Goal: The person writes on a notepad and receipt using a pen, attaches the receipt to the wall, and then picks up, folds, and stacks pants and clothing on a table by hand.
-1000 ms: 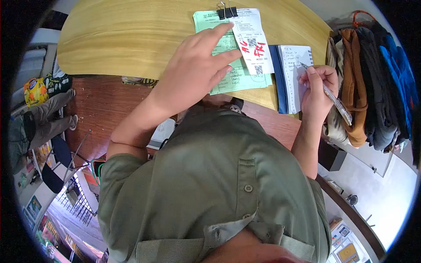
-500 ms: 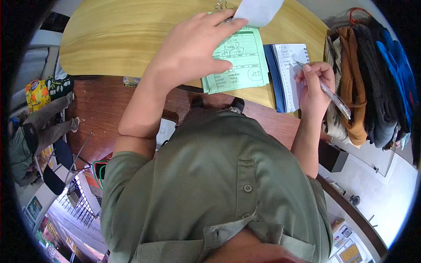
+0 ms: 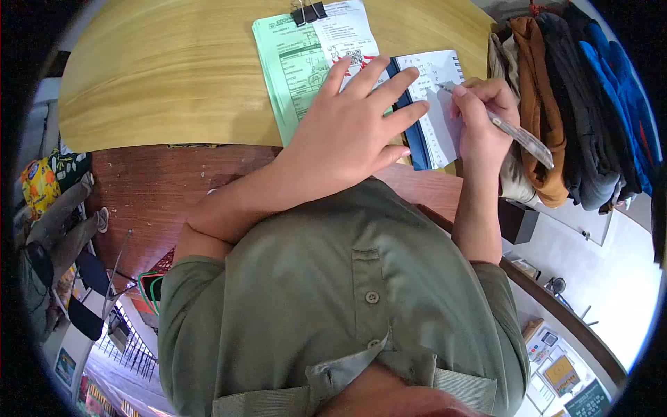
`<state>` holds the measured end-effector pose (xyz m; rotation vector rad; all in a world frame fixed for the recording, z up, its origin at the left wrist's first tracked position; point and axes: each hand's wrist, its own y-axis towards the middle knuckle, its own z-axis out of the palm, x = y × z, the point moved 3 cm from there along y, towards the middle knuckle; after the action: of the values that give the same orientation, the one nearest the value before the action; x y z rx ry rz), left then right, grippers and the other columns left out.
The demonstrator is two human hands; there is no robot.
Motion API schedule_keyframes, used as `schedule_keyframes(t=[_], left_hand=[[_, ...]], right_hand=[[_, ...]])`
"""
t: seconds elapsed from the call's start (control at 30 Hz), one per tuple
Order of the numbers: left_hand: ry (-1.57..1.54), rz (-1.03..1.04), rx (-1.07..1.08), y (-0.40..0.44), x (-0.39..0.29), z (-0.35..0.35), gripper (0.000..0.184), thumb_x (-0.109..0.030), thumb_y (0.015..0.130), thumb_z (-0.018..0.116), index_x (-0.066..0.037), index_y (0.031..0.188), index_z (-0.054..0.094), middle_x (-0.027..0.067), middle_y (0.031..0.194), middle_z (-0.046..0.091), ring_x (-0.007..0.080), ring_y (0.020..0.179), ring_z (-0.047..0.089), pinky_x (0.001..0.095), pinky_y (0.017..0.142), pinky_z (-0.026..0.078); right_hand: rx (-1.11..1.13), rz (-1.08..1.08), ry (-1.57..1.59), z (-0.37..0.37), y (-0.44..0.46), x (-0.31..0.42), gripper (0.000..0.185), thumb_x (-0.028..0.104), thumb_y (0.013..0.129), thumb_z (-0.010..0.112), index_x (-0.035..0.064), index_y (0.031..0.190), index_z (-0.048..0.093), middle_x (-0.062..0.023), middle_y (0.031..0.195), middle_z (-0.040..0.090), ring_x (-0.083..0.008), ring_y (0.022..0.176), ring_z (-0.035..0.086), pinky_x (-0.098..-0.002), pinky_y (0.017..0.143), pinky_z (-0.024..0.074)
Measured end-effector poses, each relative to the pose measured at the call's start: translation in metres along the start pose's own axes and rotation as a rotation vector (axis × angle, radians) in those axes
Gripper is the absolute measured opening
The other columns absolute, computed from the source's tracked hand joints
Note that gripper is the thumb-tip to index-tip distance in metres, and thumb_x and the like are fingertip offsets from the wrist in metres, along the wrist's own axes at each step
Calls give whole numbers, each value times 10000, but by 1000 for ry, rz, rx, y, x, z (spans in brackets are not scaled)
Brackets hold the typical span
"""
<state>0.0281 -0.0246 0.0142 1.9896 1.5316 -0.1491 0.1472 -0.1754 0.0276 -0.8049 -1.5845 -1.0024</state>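
Observation:
My left hand (image 3: pixel 351 128) is open, its fingers spread over the lower part of a white printed slip (image 3: pixel 344 29) and a stack of green forms (image 3: pixel 283 66). A black binder clip (image 3: pixel 308 14) grips the top of these papers. Its fingertips reach the left edge of a spiral notepad (image 3: pixel 439 125) with a dark blue cover and handwritten lines. Closed around a clear pen (image 3: pixel 529 144), my right hand (image 3: pixel 486 125) rests at the notepad's right side. The pen tip is at the page; whether it touches cannot be made out.
The wooden table (image 3: pixel 174 76) has a curved left edge. Folded clothes (image 3: pixel 542 104) in brown, black and blue are stacked at the right. At the far left, another person's legs (image 3: pixel 69 222) and a yellow patterned bag (image 3: pixel 40 186) are visible above a reddish-brown floor (image 3: pixel 153 187).
The white slip, earlier lifted by my left hand, now lies flat on the green forms. My left hand has come down and spread over the papers. My right hand still holds the pen.

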Motion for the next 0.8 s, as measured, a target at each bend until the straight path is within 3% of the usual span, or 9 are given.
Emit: schedule_keyframes(t=[0.07,0.2,0.33,0.4,0.53,0.8], left_hand=[[-15,-10,2,1,0,2,532,-333,762,695,-157,1246,561,77,1404,420,348,1283,371,581,1014,295],[-5,-36,15,1,1,2,516,-308,759,697,-157,1235,567,40,1413,421,334,1292,363,582,1012,293],[-17,-43,16,2,2,2,503,-296,749,700,-155,1215,574,33,1406,429,322,1293,363,579,1009,294],[-27,-47,10,3,1,2,505,-293,741,703,-155,1210,576,34,1402,433,322,1291,365,578,1007,296],[-40,-56,-8,2,1,2,513,-275,718,717,-155,1198,582,38,1391,443,324,1284,373,577,1000,304],[-51,-51,-13,3,3,2,532,-257,701,729,-159,1202,579,41,1382,450,326,1275,384,579,996,311]], right_hand=[[-11,-14,-116,-1,1,-8,214,-28,777,631,31,674,453,-19,677,540,-72,612,459,-227,559,375],[-86,-128,-275,4,-8,-2,207,-21,778,624,25,677,449,-29,664,535,-81,615,455,-226,567,377],[-68,-50,-193,4,-7,-6,205,-20,776,627,20,674,454,-28,656,527,-80,610,460,-228,554,379],[-29,-359,-442,11,-6,0,194,-22,767,624,15,669,460,-26,634,509,-76,586,449,-233,527,374],[-36,-224,-439,10,-5,-1,179,-9,751,617,18,665,462,-22,604,482,-71,556,418,-238,498,364],[-61,-219,-481,7,-6,-3,198,-7,750,614,28,653,445,-13,583,448,-60,544,391,-226,479,345]])
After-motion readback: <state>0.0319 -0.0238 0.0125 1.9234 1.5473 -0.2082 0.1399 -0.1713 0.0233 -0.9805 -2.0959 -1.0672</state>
